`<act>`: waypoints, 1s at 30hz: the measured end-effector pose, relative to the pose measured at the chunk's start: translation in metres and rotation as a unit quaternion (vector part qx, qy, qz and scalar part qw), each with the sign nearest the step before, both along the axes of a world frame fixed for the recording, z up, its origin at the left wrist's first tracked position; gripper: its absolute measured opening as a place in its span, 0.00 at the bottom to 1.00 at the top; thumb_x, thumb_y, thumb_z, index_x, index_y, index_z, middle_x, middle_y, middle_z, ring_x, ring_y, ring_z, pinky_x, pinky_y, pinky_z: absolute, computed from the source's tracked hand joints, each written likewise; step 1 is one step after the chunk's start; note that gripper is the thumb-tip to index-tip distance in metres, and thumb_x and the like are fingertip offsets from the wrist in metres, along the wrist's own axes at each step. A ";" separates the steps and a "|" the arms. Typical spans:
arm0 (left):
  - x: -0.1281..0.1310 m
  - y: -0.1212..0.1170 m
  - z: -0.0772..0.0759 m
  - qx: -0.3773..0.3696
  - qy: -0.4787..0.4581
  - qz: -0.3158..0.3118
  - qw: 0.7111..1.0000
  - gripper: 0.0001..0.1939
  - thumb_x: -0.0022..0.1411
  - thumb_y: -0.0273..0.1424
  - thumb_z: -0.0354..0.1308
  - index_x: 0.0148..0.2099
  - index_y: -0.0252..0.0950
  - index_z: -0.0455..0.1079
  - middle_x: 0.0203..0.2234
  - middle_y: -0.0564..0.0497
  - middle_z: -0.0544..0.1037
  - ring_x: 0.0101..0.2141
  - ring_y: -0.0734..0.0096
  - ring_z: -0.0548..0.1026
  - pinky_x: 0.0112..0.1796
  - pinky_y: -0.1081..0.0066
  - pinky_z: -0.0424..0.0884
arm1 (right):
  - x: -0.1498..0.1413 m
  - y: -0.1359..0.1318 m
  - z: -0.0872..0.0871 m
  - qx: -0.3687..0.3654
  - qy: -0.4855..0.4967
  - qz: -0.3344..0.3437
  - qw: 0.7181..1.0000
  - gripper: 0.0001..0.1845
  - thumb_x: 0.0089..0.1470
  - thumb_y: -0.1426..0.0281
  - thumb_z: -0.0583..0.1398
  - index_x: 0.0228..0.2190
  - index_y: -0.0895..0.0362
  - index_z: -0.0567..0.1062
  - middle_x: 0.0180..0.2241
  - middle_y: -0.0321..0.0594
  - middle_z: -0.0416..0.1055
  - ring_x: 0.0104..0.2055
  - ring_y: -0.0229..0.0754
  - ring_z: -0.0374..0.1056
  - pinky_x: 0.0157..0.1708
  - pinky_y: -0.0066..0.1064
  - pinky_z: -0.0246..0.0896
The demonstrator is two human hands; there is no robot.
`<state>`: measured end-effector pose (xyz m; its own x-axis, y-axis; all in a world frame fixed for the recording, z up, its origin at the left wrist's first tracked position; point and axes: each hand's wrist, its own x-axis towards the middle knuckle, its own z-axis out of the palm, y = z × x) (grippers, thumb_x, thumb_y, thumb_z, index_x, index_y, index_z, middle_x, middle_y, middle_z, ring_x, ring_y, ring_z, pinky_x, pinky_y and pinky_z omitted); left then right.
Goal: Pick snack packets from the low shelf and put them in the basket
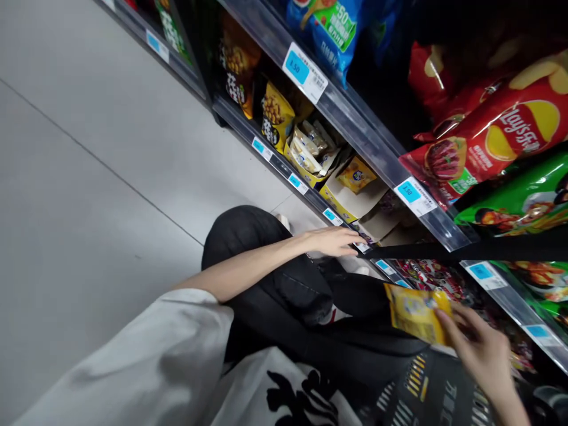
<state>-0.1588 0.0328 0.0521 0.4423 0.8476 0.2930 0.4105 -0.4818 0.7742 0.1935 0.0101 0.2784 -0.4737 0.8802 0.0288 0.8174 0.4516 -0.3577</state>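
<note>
My right hand (481, 343) pinches a small yellow snack packet (415, 310) by its right end, above my lap; its print is blurred. My left hand (335, 241) reaches to the front edge of the low shelf, with its fingers stretched out over a price label (361, 245). Whether those fingertips press on the label or the box edge behind it, I cannot tell. Just beyond stands an open display box (339, 204) with a yellow packet (356, 174) in it. Beside that, another box (308, 171) holds several pale packets.
Above hangs a shelf edge (350, 112) with price tags. Red chip bags (510, 127) and a green bag (528, 192) lie on that upper shelf. A black shelf divider (417, 254) runs across at right. Grey floor (89, 177) spreads to the left.
</note>
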 end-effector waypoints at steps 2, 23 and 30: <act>0.003 -0.004 0.005 -0.032 -0.061 -0.036 0.997 0.32 0.71 0.43 0.60 0.72 0.39 0.62 0.67 0.38 0.68 0.64 0.55 0.70 0.62 0.63 0.66 | -0.032 0.017 -0.045 -0.116 0.071 -0.002 0.991 0.28 0.58 0.51 0.67 0.54 0.52 0.76 0.20 0.34 0.70 0.19 0.42 0.66 0.19 0.30 0.63; -0.007 0.002 -0.005 -0.532 -0.243 -0.184 0.790 0.41 0.50 0.51 0.73 0.61 0.36 0.73 0.57 0.37 0.78 0.56 0.43 0.76 0.49 0.59 0.77 | -0.131 0.097 -0.182 -0.180 0.339 -0.003 0.924 0.20 0.60 0.55 0.64 0.30 0.59 0.83 0.17 0.31 0.60 0.21 0.33 0.53 0.23 0.28 0.47; -0.020 0.003 -0.017 -0.550 -0.165 -0.182 0.798 0.35 0.51 0.45 0.77 0.56 0.33 0.76 0.45 0.40 0.84 0.46 0.56 0.82 0.47 0.67 0.77 | -0.122 0.068 -0.174 -0.042 0.247 0.012 0.968 0.15 0.66 0.63 0.61 0.32 0.56 0.84 0.27 0.40 0.71 0.31 0.43 0.67 0.32 0.34 0.61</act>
